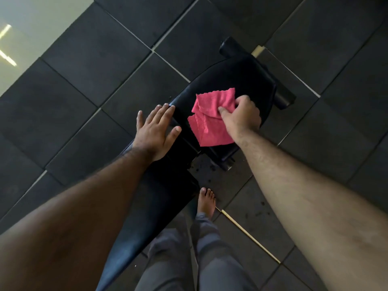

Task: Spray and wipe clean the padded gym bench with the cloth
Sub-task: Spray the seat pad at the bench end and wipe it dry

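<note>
- Black padding of the gym bench (237,80) is seen from above, running from the lower centre of the frame up to the upper right, over dark floor tiles (88,85).
- A pink cloth (210,118) is laid on the bench's seat pad, near the centre of the frame, partly folded with one corner turned over.
- The right hand (241,117) is curled over the cloth's right edge, the thumb pressed onto the fabric and the fingers tucked around it.
- The left hand (156,131) is laid flat with fingers spread, resting on the pad's left edge, just beside the cloth but not touching it.
- A bare foot (206,201) and grey trousers (189,261) are seen below the bench, at the lower centre.
</note>
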